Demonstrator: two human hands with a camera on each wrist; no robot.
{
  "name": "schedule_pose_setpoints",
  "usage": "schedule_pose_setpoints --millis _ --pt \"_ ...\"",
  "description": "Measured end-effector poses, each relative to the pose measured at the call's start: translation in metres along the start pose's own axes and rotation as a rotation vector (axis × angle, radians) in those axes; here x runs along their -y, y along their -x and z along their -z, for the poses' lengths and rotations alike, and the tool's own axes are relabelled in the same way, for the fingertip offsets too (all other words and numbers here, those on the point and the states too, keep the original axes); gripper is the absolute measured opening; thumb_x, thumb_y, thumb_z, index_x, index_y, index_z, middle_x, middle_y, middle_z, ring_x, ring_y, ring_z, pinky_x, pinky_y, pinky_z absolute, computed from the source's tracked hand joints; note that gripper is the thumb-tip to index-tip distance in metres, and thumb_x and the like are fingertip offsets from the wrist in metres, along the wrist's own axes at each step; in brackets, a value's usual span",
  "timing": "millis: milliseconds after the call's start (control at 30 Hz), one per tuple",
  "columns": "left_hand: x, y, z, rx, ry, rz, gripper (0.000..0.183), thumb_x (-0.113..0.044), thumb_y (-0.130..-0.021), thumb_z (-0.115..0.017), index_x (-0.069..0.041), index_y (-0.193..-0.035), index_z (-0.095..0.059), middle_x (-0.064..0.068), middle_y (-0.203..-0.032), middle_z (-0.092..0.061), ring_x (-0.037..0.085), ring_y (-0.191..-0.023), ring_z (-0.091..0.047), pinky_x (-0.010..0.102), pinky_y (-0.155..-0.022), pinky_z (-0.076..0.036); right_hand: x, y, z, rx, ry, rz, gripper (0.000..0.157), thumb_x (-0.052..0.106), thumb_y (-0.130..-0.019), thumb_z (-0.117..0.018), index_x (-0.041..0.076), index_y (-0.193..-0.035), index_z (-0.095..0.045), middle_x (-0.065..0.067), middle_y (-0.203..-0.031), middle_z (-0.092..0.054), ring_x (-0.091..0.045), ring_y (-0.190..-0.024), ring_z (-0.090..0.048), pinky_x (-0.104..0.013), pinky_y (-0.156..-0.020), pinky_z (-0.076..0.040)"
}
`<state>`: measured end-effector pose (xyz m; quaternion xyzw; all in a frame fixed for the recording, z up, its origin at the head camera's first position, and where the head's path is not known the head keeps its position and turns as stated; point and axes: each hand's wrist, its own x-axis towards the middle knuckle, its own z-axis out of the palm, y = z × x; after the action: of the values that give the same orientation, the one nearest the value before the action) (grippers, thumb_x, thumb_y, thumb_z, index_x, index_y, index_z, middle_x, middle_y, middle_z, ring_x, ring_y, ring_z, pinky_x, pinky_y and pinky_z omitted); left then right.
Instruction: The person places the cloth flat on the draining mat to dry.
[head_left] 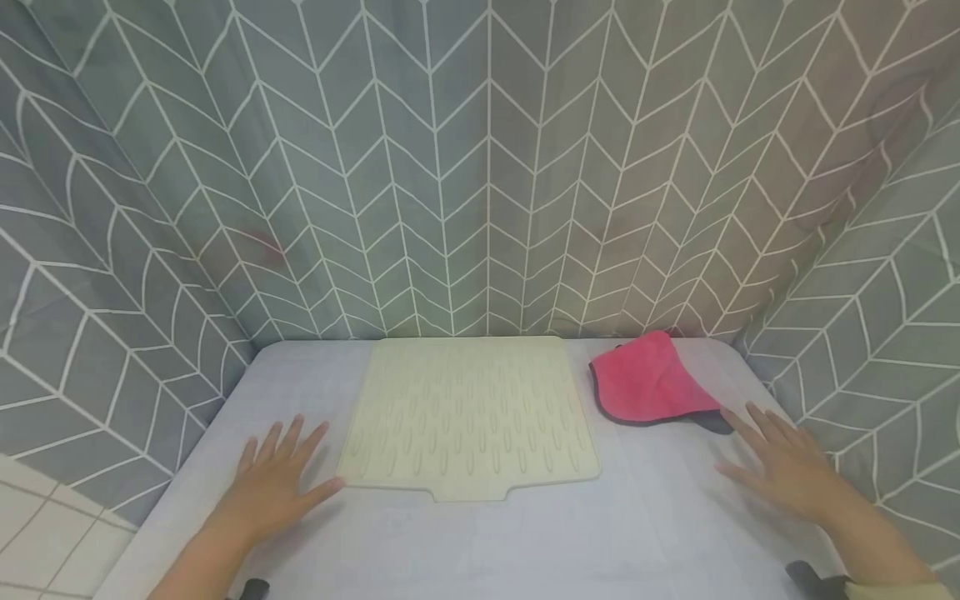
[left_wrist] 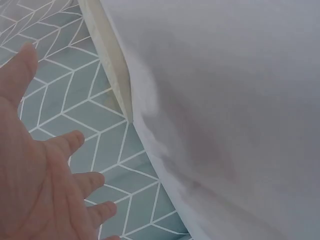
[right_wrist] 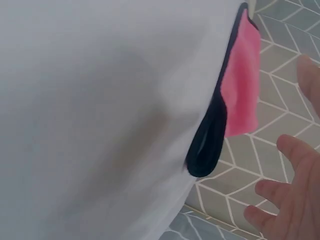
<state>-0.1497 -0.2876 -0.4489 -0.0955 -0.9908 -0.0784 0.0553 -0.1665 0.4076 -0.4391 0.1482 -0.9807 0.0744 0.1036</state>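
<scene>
A cream ribbed mat [head_left: 472, 417] with a tab on its near edge lies flat at the middle of the white-covered table. To its right is a crumpled pink cloth [head_left: 648, 379] with a dark grey border and underside; the right wrist view shows the pink cloth [right_wrist: 242, 80] with a folded dark edge. My left hand [head_left: 273, 483], fingers spread, hovers left of the mat, thumb near its corner. Over the table's right side, my right hand [head_left: 783, 462] is spread just in front of the cloth. Neither hand holds anything.
A grey curtain [head_left: 487, 167] with white chevron lines hangs behind the table and along both sides. White floor tiles [head_left: 45, 533] show at the lower left. The table's white cover [head_left: 480, 550] extends in front of the mat.
</scene>
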Motion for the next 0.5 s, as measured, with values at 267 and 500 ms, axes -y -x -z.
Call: schedule_pose_setpoints --millis 267,500 --pt "-0.008 -0.007 -0.001 0.007 0.039 0.014 0.089 -0.069 -0.09 -0.056 -0.008 -0.153 -0.039 0.033 -0.157 -0.025 0.06 -0.14 -0.02 0.076 -0.11 -0.009 0.006 -0.014 0.004 0.004 -0.047 0.004 0.081 0.046 -0.092 -0.067 0.006 -0.154 -0.033 -0.039 -0.148 -0.032 -0.061 -0.13 -0.031 -0.076 -0.102 -0.022" --pt "-0.017 -0.016 -0.001 0.038 0.096 0.035 0.087 -0.066 -0.092 -0.055 -0.008 -0.154 -0.036 0.033 -0.157 -0.023 0.06 -0.142 -0.017 0.076 -0.111 -0.006 0.01 -0.028 0.008 0.046 -0.117 -0.027 0.078 0.046 -0.094 -0.065 0.005 -0.153 -0.033 -0.039 -0.151 -0.027 -0.061 -0.134 -0.025 -0.075 -0.105 -0.019"
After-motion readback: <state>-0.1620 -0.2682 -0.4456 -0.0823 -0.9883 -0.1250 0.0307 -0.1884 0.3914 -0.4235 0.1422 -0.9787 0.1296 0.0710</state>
